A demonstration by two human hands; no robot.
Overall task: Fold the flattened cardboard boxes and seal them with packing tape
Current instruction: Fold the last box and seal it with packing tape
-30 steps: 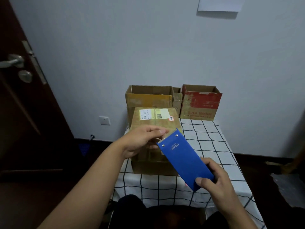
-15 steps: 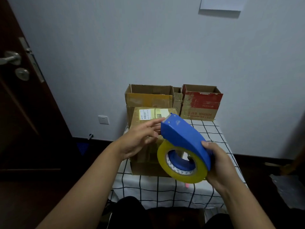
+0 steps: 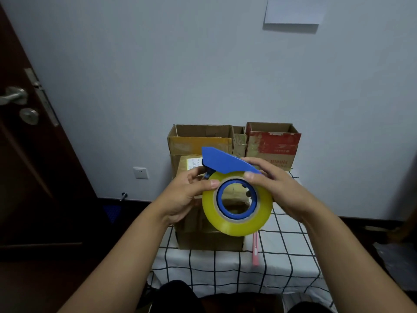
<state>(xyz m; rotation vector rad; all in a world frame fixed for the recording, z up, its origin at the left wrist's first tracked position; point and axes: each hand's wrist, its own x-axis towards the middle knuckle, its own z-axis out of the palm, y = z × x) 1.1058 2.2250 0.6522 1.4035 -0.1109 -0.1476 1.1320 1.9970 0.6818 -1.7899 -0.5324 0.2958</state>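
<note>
Yellow packing-tape roll (image 3: 237,213) in blue plastic dispenser (image 3: 228,163) — both hands grip it, left hand (image 3: 187,195), right hand (image 3: 277,190); free the tape end first.

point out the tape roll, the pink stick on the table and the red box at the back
tape roll (image 3: 239,227), head view, on the yellow outer band, lower part.
pink stick (image 3: 255,249), head view, on its middle, right of the front box.
red box (image 3: 274,143), head view, on its red front face.
</note>
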